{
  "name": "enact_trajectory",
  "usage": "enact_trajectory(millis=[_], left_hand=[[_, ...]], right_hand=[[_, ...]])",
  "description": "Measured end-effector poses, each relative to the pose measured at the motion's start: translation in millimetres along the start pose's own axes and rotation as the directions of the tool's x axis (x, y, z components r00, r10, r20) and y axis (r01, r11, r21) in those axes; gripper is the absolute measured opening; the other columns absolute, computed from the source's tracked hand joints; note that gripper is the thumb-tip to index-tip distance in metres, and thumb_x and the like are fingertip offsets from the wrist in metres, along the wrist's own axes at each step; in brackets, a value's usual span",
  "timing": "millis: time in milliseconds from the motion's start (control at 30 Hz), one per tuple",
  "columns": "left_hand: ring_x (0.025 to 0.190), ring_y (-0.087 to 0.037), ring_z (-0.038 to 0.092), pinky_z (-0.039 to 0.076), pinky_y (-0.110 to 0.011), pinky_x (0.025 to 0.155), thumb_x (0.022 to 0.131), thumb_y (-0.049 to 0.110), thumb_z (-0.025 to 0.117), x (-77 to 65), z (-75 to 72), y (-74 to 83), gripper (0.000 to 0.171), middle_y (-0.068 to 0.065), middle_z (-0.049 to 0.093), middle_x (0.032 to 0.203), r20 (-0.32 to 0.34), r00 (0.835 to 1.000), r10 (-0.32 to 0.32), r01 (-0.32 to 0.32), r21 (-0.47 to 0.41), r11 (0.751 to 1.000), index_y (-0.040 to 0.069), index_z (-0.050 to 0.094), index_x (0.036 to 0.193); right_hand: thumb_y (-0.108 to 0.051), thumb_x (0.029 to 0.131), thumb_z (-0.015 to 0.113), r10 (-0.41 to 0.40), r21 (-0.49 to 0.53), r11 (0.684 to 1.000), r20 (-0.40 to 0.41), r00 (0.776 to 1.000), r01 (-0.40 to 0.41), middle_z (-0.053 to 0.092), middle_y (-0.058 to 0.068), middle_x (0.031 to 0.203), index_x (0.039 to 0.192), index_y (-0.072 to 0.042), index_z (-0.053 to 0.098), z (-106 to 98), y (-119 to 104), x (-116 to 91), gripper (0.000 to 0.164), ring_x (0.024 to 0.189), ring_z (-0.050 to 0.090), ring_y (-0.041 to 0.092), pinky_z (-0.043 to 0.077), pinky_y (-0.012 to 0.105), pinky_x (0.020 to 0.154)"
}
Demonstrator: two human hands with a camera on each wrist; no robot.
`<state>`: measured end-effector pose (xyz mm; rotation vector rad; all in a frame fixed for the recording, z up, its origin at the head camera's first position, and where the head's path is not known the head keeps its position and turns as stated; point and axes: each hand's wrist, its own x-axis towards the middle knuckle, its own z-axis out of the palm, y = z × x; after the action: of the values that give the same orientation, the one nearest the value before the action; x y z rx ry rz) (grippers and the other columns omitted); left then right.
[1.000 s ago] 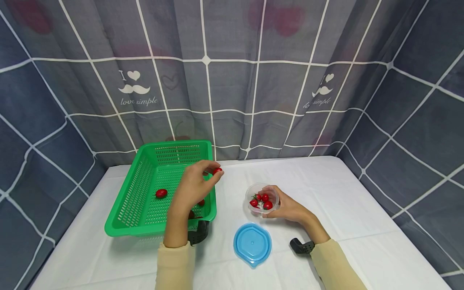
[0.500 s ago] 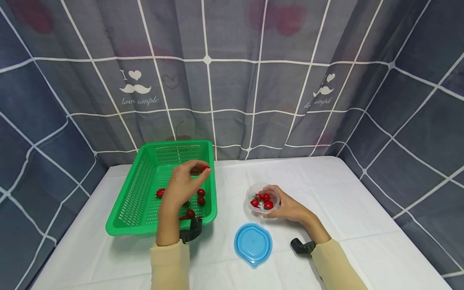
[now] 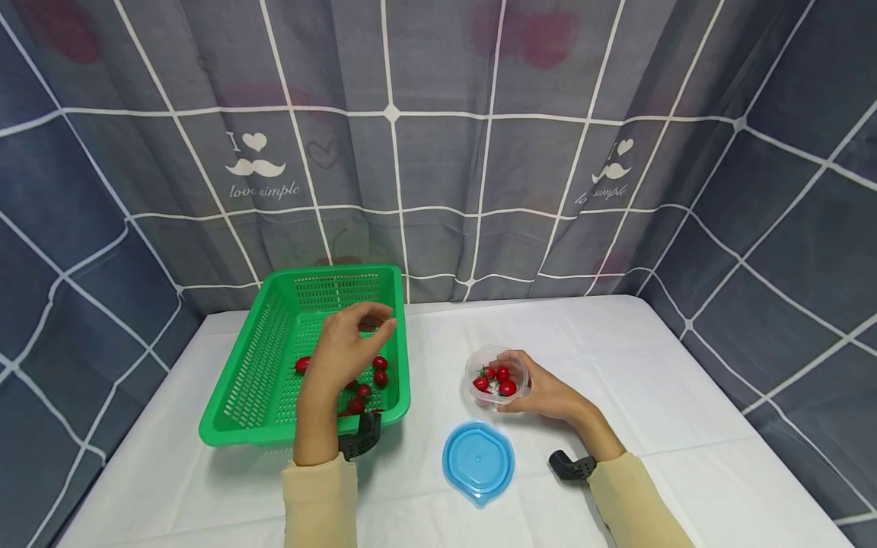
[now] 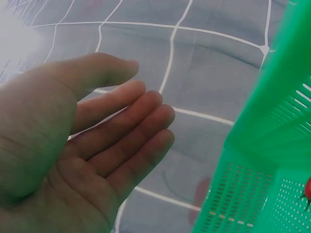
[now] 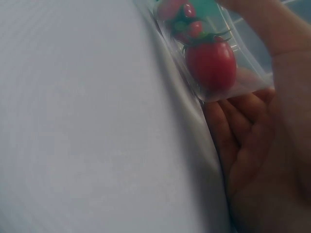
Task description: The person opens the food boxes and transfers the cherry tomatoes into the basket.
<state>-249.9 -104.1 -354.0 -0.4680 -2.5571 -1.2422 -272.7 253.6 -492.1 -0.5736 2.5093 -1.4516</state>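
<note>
Over the right side of a green basket (image 3: 233,380) hovers my left hand (image 3: 346,346), its fingers relaxed and nothing between them; the left wrist view shows its bare palm and fingers (image 4: 131,141). Cherry tomatoes (image 3: 380,378) lie in the basket, several at its right and one (image 3: 302,364) farther left; my forearm hides part of the inside. My right hand (image 3: 541,388) grips a small clear plastic container (image 3: 485,353) on the table. Inside it are several cherry tomatoes (image 3: 506,388). A large one (image 5: 211,65) with a green stem shows through its wall in the right wrist view.
A round blue lid (image 3: 478,462) with a pull tab lies on the white tablecloth (image 3: 671,380) in front of the container. Grey checked curtains (image 3: 438,160) enclose the table at the back and both sides.
My left hand has moved left, back over the basket, and let go of the cherry tomato it pinched. Another tomato now shows near the wrist. The right hand and container have stayed put.
</note>
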Motion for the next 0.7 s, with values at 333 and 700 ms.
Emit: enact_trajectory(millis=[333, 700], left_hand=[[0.104, -0.027, 0.069, 0.055, -0.049, 0.095, 0.099, 0.019, 0.069, -0.3, 4.4, 2.6, 0.027, -0.011, 0.074, 0.113, -0.002, 1.000, 0.022, -0.022, 0.004, 1.000, 0.004, 0.072, 0.121], [0.105, -0.030, 0.071, 0.057, -0.048, 0.092, 0.098, 0.021, 0.071, 3.9, 17.1, 14.2, 0.026, -0.011, 0.074, 0.113, 0.017, 0.999, 0.048, -0.048, -0.005, 0.999, 0.005, 0.073, 0.119]], right_hand=[[-0.028, 0.074, 0.092, -0.001, 0.003, 1.000, 0.012, 1.000, 0.001, 0.058, 0.001, 0.146, 0.144, -0.019, 0.043, 0, -2, -1, 0.086, 0.145, 0.044, 0.028, 0.024, 0.060, 0.124], [-0.028, 0.075, 0.092, 0.004, -0.006, 1.000, 0.009, 1.000, -0.004, 0.057, 0.003, 0.146, 0.145, -0.017, 0.043, -1, -2, -1, 0.086, 0.145, 0.044, 0.029, 0.025, 0.060, 0.123]])
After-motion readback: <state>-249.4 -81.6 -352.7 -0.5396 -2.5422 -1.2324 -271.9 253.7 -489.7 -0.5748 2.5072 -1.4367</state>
